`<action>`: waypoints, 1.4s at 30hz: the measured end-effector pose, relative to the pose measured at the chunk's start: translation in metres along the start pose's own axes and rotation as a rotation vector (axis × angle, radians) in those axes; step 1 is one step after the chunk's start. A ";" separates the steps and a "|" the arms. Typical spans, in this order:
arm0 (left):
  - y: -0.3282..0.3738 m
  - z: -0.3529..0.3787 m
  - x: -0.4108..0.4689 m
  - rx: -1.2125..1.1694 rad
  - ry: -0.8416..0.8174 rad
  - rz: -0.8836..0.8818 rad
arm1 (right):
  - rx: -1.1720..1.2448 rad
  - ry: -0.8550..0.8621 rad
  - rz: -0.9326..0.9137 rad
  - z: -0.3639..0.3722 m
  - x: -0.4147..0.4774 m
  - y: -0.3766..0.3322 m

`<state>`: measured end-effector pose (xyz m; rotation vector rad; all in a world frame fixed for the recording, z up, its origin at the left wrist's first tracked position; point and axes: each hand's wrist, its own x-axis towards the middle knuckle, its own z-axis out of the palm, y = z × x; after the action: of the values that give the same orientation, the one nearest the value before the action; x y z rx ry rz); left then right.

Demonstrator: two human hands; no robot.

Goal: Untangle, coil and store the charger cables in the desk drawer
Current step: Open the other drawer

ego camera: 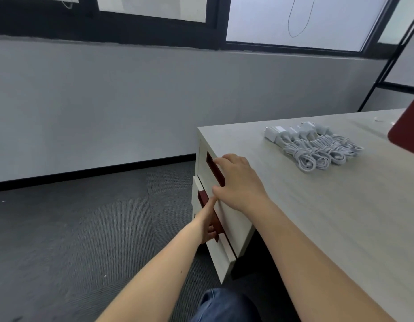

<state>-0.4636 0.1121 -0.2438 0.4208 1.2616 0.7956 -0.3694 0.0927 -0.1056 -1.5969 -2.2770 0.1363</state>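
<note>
— While the seated person leans to the desk's corner, denim knee in the foreground, what is the left hand doing?

— It reaches low, fingers curled round the red handle of the lower drawer. That drawer stands slightly proud of the cabinet face, so I judge it is being opened to take the cables.

— And the right hand?

— It rests on the edge of the desk, just above the left. Its fingers are loosely bent over the rim onto the front of the upper drawer, fingertips at that drawer's red recess. It holds nothing. My guess is that it steadies the body against the pull.

— Where are the charger cables?

— Farther back on the desktop, well apart from both hands. They lie as a row of white plugs with their leads wound into small bundles beside them, touching one another. They look coiled already, so storing seems to be what is left.

— Anything else?

— A dark red object cuts in at the right edge; what it is, I cannot tell. Grey carpet runs to a grey wall, with black-framed windows above.
</note>
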 end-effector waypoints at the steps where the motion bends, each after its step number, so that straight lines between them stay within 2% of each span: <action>1: 0.000 -0.003 -0.001 0.047 0.052 0.001 | -0.013 0.000 -0.006 0.000 0.000 -0.001; 3: -0.001 -0.016 -0.007 0.146 0.173 0.031 | -0.061 -0.003 -0.028 -0.001 -0.002 -0.003; 6: -0.007 -0.048 -0.016 0.488 0.341 0.130 | -0.215 -0.023 -0.098 0.001 -0.006 -0.010; 10: -0.016 -0.093 -0.035 0.801 0.468 0.196 | -0.337 -0.116 -0.225 0.004 -0.013 -0.014; 15: -0.016 -0.137 -0.055 0.925 0.532 0.187 | -0.187 -0.101 -0.168 0.000 -0.016 -0.013; 20: -0.017 -0.162 -0.066 0.975 0.575 0.159 | -0.277 -0.124 -0.191 0.001 -0.019 -0.013; 27: -0.016 -0.174 -0.078 1.044 0.644 0.100 | -0.272 -0.117 -0.195 0.000 -0.020 -0.013; 36: -0.018 -0.175 -0.079 1.148 0.781 0.111 | -0.249 -0.105 -0.197 0.003 -0.020 -0.010; 39: -0.021 -0.177 -0.080 1.271 0.824 0.102 | -0.251 -0.105 -0.200 0.004 -0.019 -0.009; 42: -0.025 -0.180 -0.079 1.515 0.857 0.117 | -0.260 -0.107 -0.209 0.005 -0.018 -0.007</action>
<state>-0.6351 0.0131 -0.2575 1.4526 2.5537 -0.1172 -0.3720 0.0737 -0.1123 -1.4871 -2.6173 -0.1365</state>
